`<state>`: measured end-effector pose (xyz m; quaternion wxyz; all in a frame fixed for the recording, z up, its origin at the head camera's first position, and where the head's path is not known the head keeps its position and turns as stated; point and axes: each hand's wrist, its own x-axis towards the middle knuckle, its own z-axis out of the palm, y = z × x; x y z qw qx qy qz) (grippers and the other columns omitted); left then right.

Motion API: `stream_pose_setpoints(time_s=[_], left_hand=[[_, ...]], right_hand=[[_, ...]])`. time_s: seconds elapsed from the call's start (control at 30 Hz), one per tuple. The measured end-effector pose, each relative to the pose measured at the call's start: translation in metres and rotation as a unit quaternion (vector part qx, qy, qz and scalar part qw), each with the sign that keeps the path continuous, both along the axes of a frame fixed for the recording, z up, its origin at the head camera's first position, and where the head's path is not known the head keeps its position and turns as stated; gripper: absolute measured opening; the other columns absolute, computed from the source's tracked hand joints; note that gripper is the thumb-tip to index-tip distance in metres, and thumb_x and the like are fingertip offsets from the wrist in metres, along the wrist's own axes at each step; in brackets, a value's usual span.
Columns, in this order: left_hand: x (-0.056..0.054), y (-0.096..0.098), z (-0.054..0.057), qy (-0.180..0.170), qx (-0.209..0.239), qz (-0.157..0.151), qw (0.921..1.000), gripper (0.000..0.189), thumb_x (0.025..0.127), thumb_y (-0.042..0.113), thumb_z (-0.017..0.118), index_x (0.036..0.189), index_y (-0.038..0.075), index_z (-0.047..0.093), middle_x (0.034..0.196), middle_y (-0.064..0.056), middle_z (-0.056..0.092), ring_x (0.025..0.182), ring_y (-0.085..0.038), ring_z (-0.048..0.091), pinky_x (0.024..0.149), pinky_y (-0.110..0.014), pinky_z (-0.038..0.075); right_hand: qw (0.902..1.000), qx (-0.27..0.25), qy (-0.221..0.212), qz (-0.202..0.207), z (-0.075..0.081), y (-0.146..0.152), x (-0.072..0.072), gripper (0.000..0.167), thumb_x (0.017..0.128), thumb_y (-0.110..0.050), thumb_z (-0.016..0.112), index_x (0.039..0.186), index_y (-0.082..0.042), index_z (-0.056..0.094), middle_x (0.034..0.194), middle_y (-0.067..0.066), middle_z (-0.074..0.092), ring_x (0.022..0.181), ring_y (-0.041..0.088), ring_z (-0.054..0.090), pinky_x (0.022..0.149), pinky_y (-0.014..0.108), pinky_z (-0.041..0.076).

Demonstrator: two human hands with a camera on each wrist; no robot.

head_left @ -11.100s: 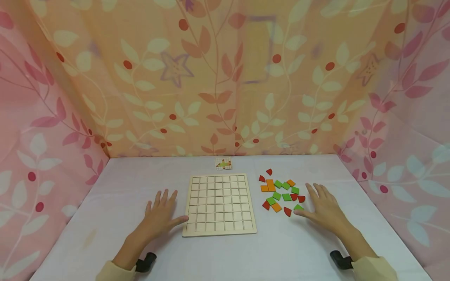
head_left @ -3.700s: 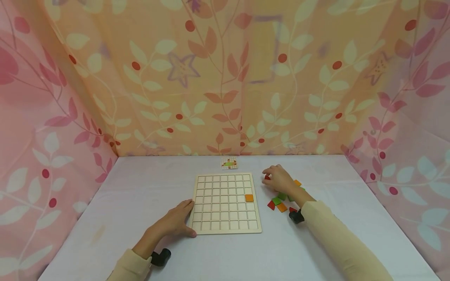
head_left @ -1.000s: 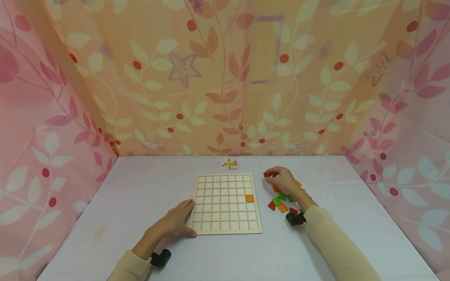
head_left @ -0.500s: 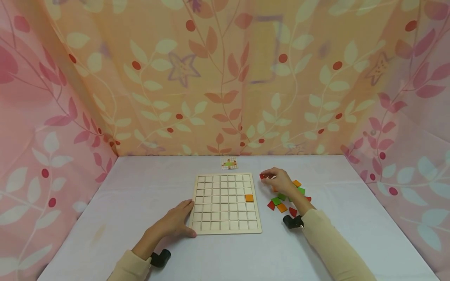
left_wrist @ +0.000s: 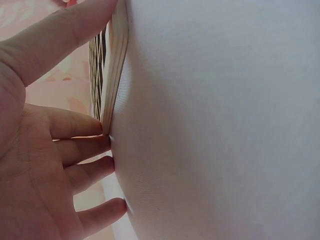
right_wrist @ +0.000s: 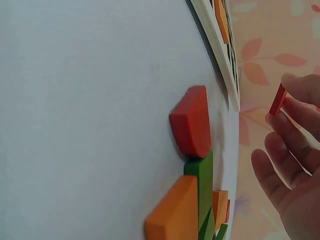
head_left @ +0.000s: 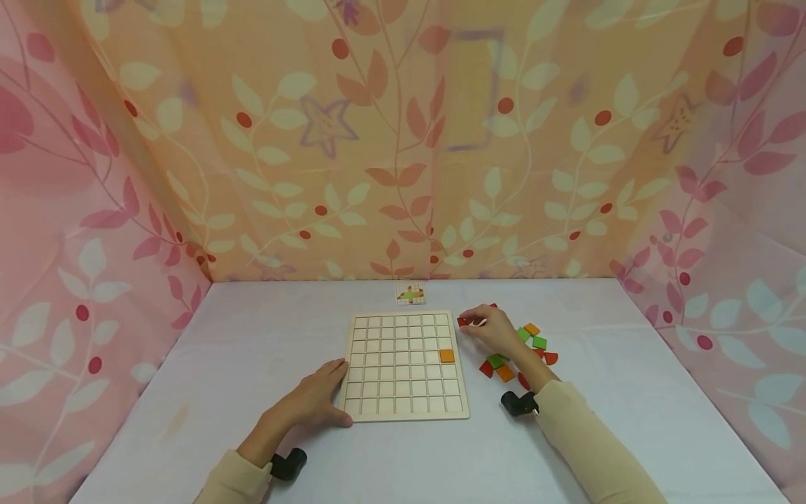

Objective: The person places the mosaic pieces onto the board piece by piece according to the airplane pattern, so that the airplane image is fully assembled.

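A: What is hanging farthest back?

B: A leaf-patterned curtain (head_left: 403,154) in pink and orange is enclosing the far side and both flanks, while a white tabletop (head_left: 415,462) is stretching beneath the work.

A: And next in size?

B: A pale wooden grid board (head_left: 403,378) is lying flat, just left of the pinch of the right hand (head_left: 495,330).

A: How are the fingers standing?

B: The right hand is pinching a single piece between thumb and fingers. The left hand (head_left: 311,399) is resting across the board from that pinch, its fingers spreading, index fingertip and thumb touching the board, the other fingertips meeting the tabletop.

A: Anything smaller?

B: A picture card (head_left: 411,297) is lying beyond the pinch and to its left, past the board's far edge. An orange tile (head_left: 446,355) is sitting in the board's rightmost column, nearer the person than the pinch. Loose red, green and orange pieces (head_left: 539,343) are lying beneath and to the right of the pinching hand, which is partly hiding them.

A: And the held one?

B: A red piece (head_left: 462,322) is hanging in that pinch, off the tabletop, just beside the board's right edge.
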<state>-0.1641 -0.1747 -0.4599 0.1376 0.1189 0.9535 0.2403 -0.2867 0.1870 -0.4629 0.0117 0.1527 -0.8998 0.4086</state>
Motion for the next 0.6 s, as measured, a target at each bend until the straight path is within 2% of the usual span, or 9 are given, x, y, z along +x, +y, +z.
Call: stream_pose_setpoints(time_s=[0.6], left_hand=[[0.000, -0.001, 0.000, 0.004, 0.001, -0.004, 1.0000, 0.105, 0.064, 0.031, 0.091, 0.146, -0.006, 0.036, 0.155, -0.022, 0.034, 0.144, -0.040, 0.032, 0.113, -0.059, 0.032]], right_hand=[[0.9996, 0.022, -0.015, 0.012, -0.006, -0.020, 0.006, 0.027, 0.084, -0.020, 0.075, 0.108, -0.008, 0.074, 0.099, 0.006, 0.069, 0.088, 0.020, 0.059, 0.072, 0.028, 0.049]])
